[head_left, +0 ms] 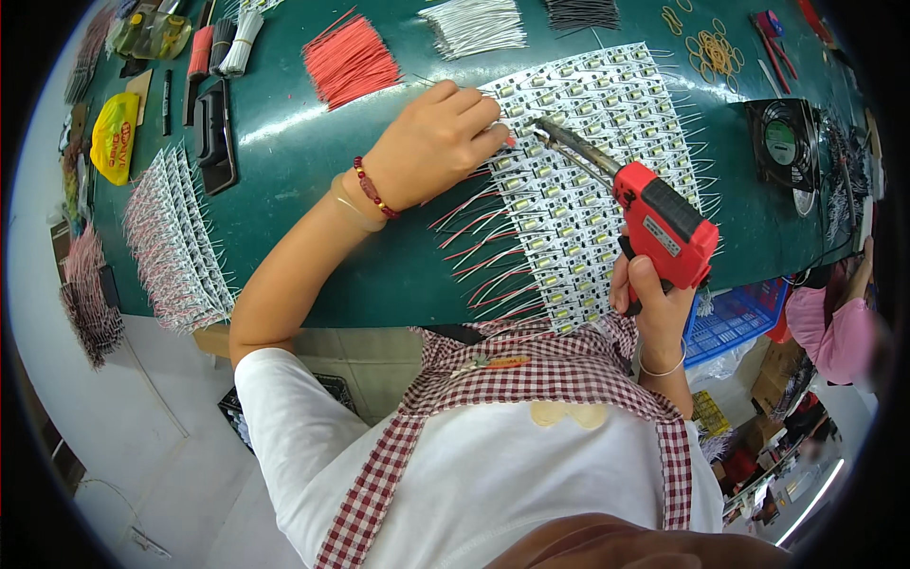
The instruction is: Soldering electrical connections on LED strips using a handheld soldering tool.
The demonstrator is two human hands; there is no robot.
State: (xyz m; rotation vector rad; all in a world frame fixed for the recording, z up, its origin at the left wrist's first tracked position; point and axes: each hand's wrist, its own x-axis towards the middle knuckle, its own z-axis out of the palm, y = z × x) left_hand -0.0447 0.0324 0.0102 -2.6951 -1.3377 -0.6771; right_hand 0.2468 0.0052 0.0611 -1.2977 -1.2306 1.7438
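Note:
My right hand (654, 289) grips a red and black soldering gun (668, 223). Its metal tip points up and left over a panel of small white LED circuit boards (592, 180). My left hand (441, 137) is closed in a pinch at the panel's upper left edge, close to that tip. A bit of red shows at its fingertips and seems to be a thin wire, mostly hidden by the fingers. Red and white wires (488, 251) stick out from the panel's left side, below my left hand.
On the green table (313, 209) lie bundles of red wires (349, 59), white wires (472, 27) and black wires (582, 12). Wired boards (175, 242) are stacked at left. Rubber bands (716, 55), red-handled pliers (777, 57) and a black fan (782, 142) sit at right. Another person (825, 327) is beyond.

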